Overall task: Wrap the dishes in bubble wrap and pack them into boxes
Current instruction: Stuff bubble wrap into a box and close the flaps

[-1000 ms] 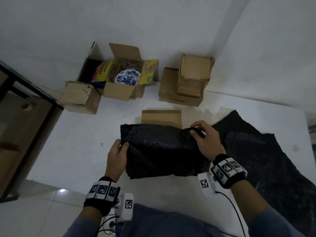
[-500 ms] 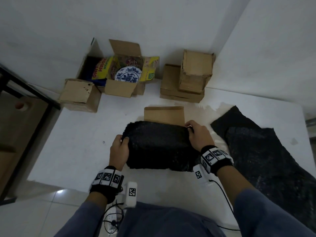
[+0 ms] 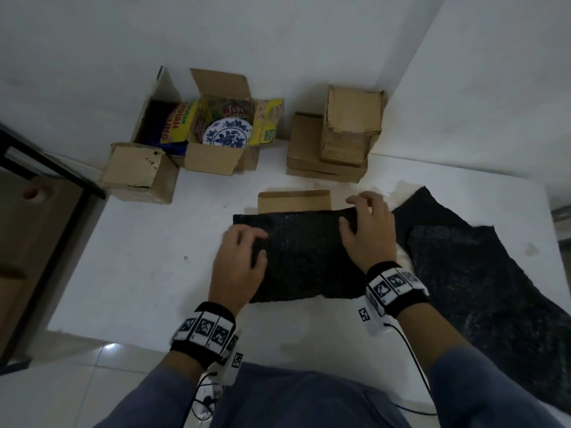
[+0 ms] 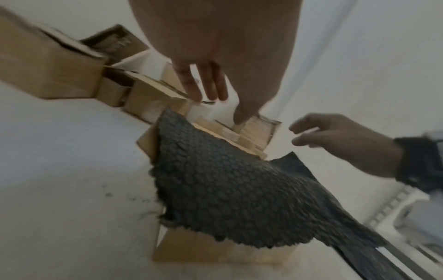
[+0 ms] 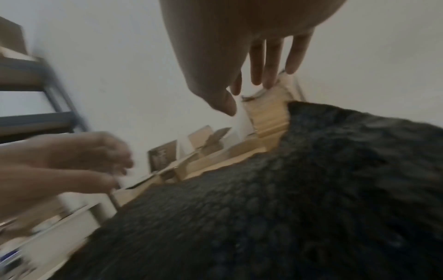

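A black bubble wrap sheet (image 3: 302,257) lies draped over a brown cardboard box (image 3: 293,200) in the middle of the white table (image 3: 139,273); what it covers is hidden. My left hand (image 3: 247,242) is over the sheet's left part with its fingers spread and relaxed. My right hand (image 3: 361,211) is over the far right corner, fingers straight. In the left wrist view the left hand (image 4: 210,94) hovers just above the wrap (image 4: 227,189), holding nothing. The right wrist view shows the right hand (image 5: 263,79) likewise above it. A blue-and-white plate (image 3: 227,132) stands in an open box at the back.
A second black bubble wrap sheet (image 3: 463,273) is spread on the table's right side. Closed cardboard boxes are stacked at the back right (image 3: 349,131), and a small one (image 3: 139,171) sits back left. A dark-framed shelf (image 3: 46,168) stands past the table's left edge.
Both hands gripped the wrap's side ends earlier and drew it over the box. They have let go and moved over its top with fingers opened; the wrap lies flatter.
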Demonstrator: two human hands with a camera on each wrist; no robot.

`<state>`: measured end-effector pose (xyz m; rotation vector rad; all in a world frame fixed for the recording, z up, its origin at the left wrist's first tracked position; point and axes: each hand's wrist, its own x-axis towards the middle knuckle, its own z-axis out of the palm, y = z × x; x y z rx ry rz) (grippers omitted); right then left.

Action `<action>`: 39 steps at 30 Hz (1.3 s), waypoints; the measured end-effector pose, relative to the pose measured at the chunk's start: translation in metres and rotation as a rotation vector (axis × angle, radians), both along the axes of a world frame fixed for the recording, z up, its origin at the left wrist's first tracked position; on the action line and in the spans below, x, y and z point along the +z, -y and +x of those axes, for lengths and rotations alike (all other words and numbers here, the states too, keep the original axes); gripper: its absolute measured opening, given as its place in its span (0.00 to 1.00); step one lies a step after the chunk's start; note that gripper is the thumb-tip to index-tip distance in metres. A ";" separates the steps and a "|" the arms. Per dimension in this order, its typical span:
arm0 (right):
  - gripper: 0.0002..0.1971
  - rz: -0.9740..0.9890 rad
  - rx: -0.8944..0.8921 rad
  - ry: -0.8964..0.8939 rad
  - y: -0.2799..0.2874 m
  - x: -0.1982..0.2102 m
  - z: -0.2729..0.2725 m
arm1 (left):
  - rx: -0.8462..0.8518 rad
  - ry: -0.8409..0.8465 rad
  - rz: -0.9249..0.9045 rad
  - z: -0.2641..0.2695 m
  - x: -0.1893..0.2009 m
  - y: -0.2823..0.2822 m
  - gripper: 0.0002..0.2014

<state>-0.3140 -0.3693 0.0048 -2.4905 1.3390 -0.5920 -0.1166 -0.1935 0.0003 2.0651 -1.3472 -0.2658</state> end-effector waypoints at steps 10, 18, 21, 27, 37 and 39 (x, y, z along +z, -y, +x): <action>0.37 0.227 0.357 -0.733 -0.039 -0.019 0.002 | -0.407 0.273 0.520 -0.009 -0.035 0.029 0.38; 0.32 0.134 0.391 -0.882 -0.036 -0.018 0.017 | -0.462 0.346 0.476 -0.006 -0.040 0.031 0.41; 0.29 0.127 0.414 -0.914 -0.035 -0.019 0.020 | -0.477 0.340 0.444 -0.006 -0.039 0.030 0.38; 0.29 0.131 0.450 -0.961 -0.033 -0.023 0.026 | -0.491 0.379 0.415 -0.005 -0.041 0.031 0.37; 0.29 0.382 0.448 -0.848 -0.029 -0.033 0.035 | -0.438 0.375 0.484 -0.007 -0.055 0.037 0.25; 0.27 0.402 0.442 -0.844 -0.028 -0.033 0.037 | -0.431 0.374 0.482 -0.008 -0.056 0.040 0.24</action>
